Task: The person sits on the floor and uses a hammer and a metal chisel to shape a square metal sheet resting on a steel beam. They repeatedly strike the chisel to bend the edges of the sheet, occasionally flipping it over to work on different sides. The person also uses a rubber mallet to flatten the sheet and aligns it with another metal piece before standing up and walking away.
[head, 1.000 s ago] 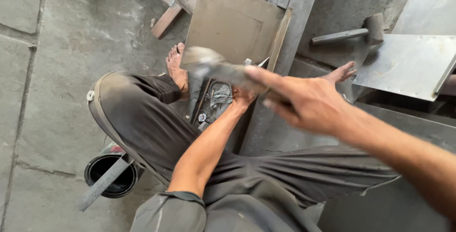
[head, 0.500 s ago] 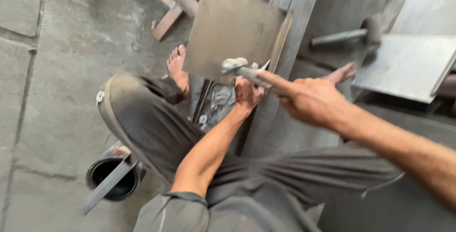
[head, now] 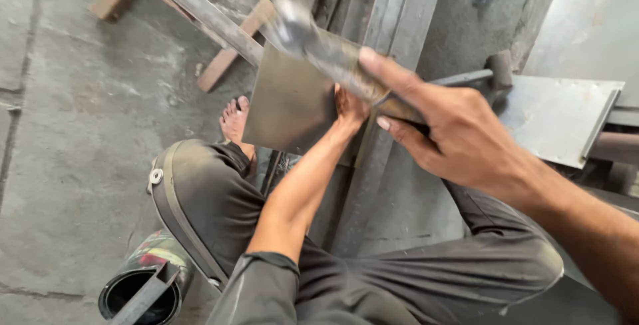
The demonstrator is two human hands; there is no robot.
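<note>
My right hand [head: 459,132] grips the wooden handle of a hammer [head: 319,45], raised high with its blurred metal head toward the upper left. My left hand [head: 349,108] reaches forward and holds the near edge of a flat square metal sheet [head: 289,102], which rests on a long steel channel [head: 393,38] running away from me. I am squatting, with my knees on either side and a bare foot [head: 234,118] beside the sheet.
A black can [head: 136,292] with a metal strip in it stands at lower left on the concrete floor. Wooden battens and a steel bar [head: 200,15] lie at the top. A second hammer [head: 489,72] and a metal plate [head: 559,115] sit at right.
The hammer has swung up from striking height near the left hand to a raised position. The view has moved closer and tilted toward the sheet.
</note>
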